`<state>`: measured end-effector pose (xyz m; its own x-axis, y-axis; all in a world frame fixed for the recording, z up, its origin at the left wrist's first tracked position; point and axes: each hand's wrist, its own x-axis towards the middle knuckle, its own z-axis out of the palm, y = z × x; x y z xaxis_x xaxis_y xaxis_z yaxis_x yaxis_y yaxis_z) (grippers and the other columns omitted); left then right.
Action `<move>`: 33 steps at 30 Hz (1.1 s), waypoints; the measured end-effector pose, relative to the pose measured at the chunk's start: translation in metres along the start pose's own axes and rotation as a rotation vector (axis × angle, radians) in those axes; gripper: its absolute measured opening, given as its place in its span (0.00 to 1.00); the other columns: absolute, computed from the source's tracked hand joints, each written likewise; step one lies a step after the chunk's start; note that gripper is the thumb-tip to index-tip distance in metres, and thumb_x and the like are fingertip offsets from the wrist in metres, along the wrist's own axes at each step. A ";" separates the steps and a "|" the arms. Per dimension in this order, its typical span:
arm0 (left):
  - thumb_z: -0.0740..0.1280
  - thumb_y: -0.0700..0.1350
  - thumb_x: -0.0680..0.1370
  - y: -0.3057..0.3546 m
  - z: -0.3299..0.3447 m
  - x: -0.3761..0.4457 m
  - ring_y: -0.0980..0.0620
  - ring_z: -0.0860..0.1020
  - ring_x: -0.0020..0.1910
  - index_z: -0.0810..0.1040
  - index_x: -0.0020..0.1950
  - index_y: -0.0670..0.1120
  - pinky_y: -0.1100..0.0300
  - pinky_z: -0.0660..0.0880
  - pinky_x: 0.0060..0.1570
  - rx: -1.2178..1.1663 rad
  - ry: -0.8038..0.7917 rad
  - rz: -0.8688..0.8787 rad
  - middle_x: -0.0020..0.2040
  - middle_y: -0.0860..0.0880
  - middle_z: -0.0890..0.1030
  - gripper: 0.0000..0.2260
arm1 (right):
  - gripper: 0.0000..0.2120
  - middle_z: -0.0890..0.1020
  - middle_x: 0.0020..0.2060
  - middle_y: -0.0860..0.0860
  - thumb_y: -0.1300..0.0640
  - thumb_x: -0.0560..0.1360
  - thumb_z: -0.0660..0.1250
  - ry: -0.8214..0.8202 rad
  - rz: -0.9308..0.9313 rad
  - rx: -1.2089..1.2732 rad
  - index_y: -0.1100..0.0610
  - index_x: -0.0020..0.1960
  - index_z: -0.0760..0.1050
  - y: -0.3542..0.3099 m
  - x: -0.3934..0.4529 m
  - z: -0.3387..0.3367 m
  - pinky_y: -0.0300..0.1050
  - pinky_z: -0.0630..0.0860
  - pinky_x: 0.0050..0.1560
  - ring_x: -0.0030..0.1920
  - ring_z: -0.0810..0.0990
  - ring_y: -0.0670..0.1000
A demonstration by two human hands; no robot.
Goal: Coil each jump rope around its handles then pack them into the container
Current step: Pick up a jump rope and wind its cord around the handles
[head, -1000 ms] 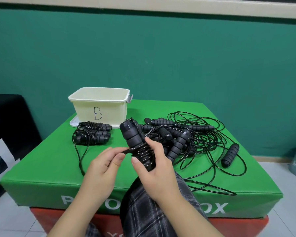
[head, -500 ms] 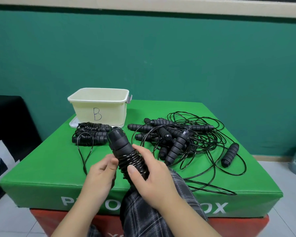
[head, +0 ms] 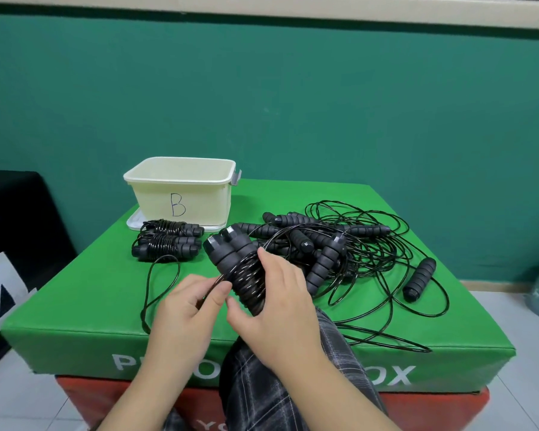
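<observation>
R hand gripping paired jump-rope handles w/ coils, L hand pinching the cord at 9 o'clock.

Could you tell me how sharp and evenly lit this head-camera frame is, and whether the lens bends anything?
Head view: lighting is soft and even, with only small glints on the rope coiled round the held handles; the hands, left hand and right hand, look slightly soft; wide-angle distortion bows the cream wall trim; the container with its B is legible.
</observation>
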<state>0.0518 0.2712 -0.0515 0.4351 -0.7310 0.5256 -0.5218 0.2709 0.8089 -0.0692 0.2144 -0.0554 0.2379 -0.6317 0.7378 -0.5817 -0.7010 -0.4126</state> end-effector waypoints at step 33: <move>0.76 0.69 0.53 -0.014 -0.007 0.005 0.61 0.60 0.22 0.86 0.45 0.56 0.70 0.57 0.21 -0.546 -0.162 -0.169 0.23 0.56 0.65 0.27 | 0.17 0.82 0.53 0.44 0.43 0.76 0.59 -0.185 0.074 0.637 0.38 0.65 0.68 0.006 -0.005 -0.019 0.37 0.74 0.56 0.54 0.79 0.43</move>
<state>0.0663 0.2679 -0.0583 0.3397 -0.8667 0.3652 0.0166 0.3938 0.9190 -0.0890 0.2202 -0.0513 0.3776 -0.6921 0.6151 -0.0423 -0.6765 -0.7353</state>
